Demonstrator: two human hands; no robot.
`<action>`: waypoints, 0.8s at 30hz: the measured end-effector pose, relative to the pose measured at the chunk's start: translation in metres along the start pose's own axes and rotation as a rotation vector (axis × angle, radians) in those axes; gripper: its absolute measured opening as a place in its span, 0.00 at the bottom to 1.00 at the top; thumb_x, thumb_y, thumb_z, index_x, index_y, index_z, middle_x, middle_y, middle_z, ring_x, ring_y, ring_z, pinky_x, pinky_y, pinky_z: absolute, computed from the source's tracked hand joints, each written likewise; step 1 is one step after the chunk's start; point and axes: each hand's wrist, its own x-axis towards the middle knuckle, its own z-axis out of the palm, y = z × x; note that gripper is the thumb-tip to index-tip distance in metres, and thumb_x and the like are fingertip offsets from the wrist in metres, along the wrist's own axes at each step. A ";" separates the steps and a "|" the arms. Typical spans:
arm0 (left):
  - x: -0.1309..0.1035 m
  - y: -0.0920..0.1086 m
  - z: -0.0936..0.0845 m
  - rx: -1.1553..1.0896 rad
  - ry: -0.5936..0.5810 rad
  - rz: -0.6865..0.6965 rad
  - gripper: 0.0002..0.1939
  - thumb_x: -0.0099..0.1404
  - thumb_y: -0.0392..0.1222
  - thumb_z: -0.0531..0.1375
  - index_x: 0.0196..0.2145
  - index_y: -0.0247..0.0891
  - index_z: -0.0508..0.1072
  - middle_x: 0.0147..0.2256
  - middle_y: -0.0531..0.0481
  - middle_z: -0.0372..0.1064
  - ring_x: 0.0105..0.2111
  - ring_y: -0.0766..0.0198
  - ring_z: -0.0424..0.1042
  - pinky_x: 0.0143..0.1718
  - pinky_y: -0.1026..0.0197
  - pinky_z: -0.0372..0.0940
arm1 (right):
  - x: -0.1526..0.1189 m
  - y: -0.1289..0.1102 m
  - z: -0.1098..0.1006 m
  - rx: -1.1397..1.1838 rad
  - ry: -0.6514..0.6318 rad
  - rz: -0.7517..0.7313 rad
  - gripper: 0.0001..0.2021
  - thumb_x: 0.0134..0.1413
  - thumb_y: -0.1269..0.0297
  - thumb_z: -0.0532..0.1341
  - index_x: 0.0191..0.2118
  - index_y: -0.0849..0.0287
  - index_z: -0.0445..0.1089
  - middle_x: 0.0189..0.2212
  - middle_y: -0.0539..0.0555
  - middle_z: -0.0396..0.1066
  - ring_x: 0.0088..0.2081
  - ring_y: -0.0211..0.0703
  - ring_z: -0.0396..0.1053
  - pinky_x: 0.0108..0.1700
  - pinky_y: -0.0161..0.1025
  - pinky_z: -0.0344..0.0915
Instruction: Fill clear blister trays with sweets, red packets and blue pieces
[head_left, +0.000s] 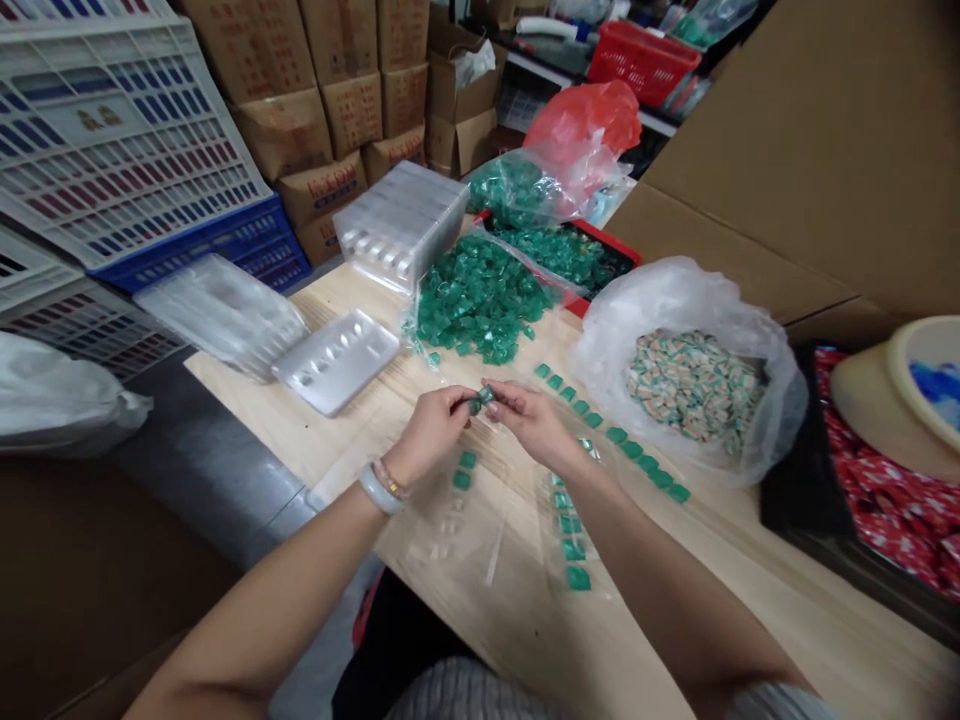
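My left hand (442,418) and my right hand (525,412) meet over the table, each pinching small green pieces (486,394) between the fingertips. Below them lies a clear plastic tray (480,530) with two green pieces (463,470) in its upper slots. Under my right forearm, another clear tray holds a column of green pieces (571,550). A diagonal row of green pieces (631,449) runs to the right of my right hand. Beyond my hands is a heap of loose green pieces (480,290).
Stacked clear trays (405,215) stand behind, with more trays (225,310) and a single one (337,362) at left. A plastic bag of small patterned pieces (694,385) sits at right. Cardboard (810,130), a black bin and a cream bucket (870,400) border the right side.
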 end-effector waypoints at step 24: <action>-0.141 -0.047 0.015 -0.043 0.177 -0.197 0.15 0.51 0.28 0.51 0.33 0.37 0.73 0.33 0.49 0.71 0.34 0.63 0.69 0.40 0.58 0.63 | -0.095 -0.033 0.072 -1.165 -0.246 0.095 0.16 0.57 0.56 0.51 0.35 0.63 0.69 0.31 0.61 0.70 0.31 0.46 0.70 0.28 0.37 0.60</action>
